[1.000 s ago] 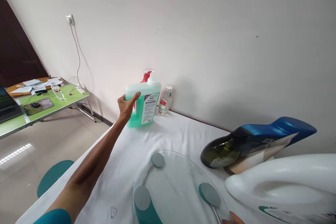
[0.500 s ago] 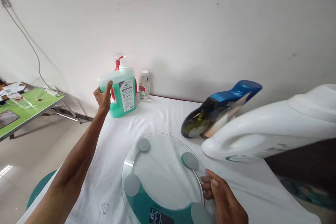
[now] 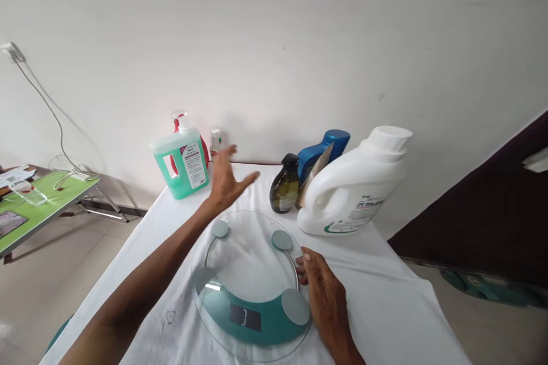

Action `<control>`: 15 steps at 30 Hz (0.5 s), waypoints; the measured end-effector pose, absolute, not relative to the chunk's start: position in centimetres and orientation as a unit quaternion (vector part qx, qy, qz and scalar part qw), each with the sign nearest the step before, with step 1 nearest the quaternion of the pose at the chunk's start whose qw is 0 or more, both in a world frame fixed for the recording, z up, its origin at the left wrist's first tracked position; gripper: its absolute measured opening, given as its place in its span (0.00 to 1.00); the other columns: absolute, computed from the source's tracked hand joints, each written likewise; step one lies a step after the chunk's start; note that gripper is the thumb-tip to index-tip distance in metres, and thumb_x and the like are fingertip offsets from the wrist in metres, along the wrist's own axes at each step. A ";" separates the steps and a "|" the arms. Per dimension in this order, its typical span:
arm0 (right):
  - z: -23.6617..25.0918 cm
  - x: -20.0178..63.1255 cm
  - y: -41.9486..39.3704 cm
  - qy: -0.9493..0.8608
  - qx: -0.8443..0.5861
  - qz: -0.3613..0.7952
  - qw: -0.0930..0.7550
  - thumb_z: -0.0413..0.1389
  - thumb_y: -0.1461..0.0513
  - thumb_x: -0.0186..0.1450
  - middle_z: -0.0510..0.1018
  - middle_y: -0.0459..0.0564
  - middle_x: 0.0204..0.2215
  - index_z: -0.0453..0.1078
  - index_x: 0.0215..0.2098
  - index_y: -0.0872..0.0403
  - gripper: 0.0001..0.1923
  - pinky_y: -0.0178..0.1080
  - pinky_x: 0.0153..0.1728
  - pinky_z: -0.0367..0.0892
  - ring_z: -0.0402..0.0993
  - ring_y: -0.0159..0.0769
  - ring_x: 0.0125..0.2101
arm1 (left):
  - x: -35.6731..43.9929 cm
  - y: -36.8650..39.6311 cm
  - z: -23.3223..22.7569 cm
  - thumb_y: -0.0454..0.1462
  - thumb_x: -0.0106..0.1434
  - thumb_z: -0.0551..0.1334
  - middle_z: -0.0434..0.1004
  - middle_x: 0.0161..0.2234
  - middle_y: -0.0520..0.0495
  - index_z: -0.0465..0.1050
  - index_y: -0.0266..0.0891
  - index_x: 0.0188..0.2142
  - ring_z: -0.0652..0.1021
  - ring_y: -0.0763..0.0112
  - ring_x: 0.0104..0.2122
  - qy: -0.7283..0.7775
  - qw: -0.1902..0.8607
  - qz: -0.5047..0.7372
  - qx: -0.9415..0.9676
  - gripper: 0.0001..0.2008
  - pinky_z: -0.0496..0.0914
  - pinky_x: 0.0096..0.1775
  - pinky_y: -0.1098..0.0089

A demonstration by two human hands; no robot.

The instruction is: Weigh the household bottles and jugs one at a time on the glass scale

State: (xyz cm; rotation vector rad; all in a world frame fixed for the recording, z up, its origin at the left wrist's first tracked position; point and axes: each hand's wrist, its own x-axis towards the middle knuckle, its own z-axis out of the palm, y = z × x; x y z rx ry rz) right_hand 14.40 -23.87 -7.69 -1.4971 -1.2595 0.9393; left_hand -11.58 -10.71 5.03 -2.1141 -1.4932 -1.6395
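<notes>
A round glass scale [image 3: 250,282] with a teal base and dark display lies on the white cloth of the table [image 3: 385,308]. My right hand [image 3: 323,296] rests flat against the scale's right rim, fingers touching the glass. My left hand [image 3: 226,179] hovers open above the cloth beyond the scale, fingers spread, holding nothing. A green liquid jug [image 3: 182,162] stands at the back left by the wall, apart from my left hand. A red spray bottle [image 3: 204,151] and a small clear bottle [image 3: 216,140] stand behind it.
At the back right stand a dark pump bottle [image 3: 285,185], a blue bottle [image 3: 319,154] and a large white detergent jug [image 3: 355,188]. A green folding table [image 3: 38,197] with a glass and papers is at far left. A dark panel [image 3: 483,222] is at right.
My left hand has let go of the green jug and moved right, now open above the cloth. My right hand has settled on the scale's right rim. The view has swung right.
</notes>
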 end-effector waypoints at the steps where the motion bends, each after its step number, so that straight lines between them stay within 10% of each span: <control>1: -7.7 14.3 -23.8 -0.516 -0.604 0.382 0.472 0.47 0.31 0.69 0.85 0.55 0.37 0.79 0.47 0.51 0.38 0.46 0.38 0.77 0.81 0.47 0.33 | -9.7 -10.1 4.4 0.49 0.60 0.78 0.74 0.60 0.34 0.63 0.41 0.66 0.77 0.47 0.60 -0.482 -0.021 -0.507 -0.715 0.42 0.71 0.63 0.47; 7: -7.2 14.1 -24.0 -0.521 -0.575 0.382 0.503 0.46 0.30 0.70 0.84 0.55 0.34 0.76 0.42 0.50 0.36 0.45 0.35 0.76 0.80 0.47 0.32 | -3.3 -7.1 2.1 0.39 0.51 0.81 0.80 0.54 0.38 0.74 0.40 0.55 0.80 0.50 0.54 -0.493 -0.238 -0.414 -0.727 0.33 0.75 0.57 0.52; 15: -7.9 13.9 -23.5 -0.530 -0.561 0.360 0.524 0.44 0.31 0.71 0.86 0.58 0.37 0.75 0.40 0.48 0.35 0.46 0.37 0.75 0.82 0.50 0.35 | -0.6 -6.7 0.9 0.42 0.48 0.82 0.83 0.40 0.46 0.74 0.40 0.41 0.81 0.59 0.41 -0.581 -0.239 -0.431 -0.648 0.25 0.73 0.41 0.64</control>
